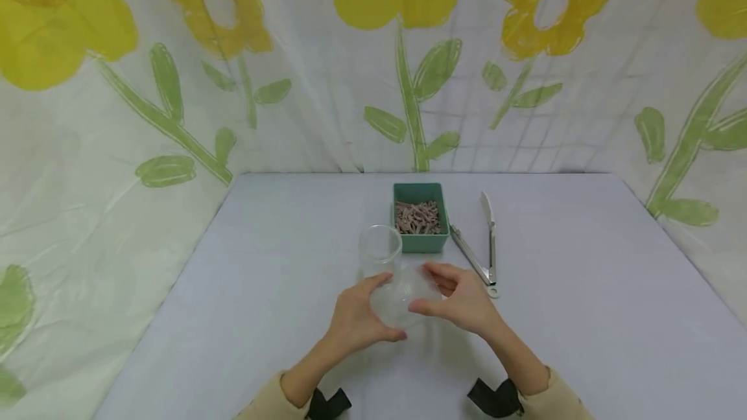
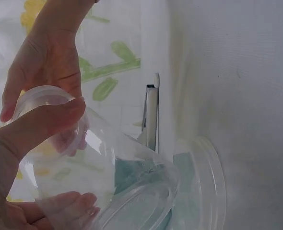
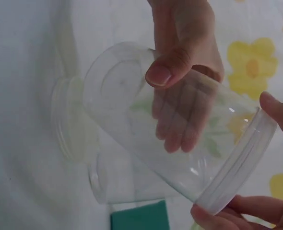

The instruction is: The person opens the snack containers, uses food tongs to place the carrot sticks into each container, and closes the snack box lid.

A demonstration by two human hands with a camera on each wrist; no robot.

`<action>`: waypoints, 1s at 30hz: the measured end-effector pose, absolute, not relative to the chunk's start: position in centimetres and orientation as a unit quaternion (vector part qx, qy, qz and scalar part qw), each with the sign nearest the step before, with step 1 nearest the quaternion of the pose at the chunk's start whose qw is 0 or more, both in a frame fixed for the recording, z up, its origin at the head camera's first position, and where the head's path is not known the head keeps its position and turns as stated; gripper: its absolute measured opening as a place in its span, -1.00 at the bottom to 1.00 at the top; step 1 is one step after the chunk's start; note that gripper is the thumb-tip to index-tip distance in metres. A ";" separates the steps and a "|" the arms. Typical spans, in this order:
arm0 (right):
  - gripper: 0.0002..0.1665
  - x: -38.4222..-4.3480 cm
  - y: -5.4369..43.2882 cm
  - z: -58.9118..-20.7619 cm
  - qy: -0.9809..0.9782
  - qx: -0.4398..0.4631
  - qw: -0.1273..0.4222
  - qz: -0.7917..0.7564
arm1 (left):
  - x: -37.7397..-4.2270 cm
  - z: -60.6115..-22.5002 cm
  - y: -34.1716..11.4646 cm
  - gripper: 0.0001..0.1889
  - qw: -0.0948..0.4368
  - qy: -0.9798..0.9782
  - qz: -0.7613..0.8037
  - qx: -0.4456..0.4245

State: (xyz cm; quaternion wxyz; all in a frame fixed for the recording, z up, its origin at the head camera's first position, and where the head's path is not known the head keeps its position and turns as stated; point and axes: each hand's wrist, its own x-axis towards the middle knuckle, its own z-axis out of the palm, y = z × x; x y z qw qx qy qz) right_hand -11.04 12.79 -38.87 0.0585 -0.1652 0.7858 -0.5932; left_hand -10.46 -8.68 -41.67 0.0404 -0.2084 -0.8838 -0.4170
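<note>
Between both hands a clear plastic jar is held tilted above the table. My left hand grips its body, with the thumb on one side and the fingers on the other. The right hand pinches the jar's thick ridged end between thumb and fingers. Whether that end is a lid or the jar's own rim, I cannot tell. Just beyond stands a second clear jar with its top uncovered. A translucent ridged round piece, lid-like, rests on the table in the right wrist view.
Behind the jars sits a green box of small brown pieces. Metal tongs lie spread to its right, one arm near the box. The white table ends at a flower-printed curtain.
</note>
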 end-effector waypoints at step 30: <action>-0.20 -12.3 14.8 -38.7 0.596 -0.336 0.096 -0.723 | -11.0 -40.4 -9.2 -0.20 -0.259 -0.657 -0.674 -0.217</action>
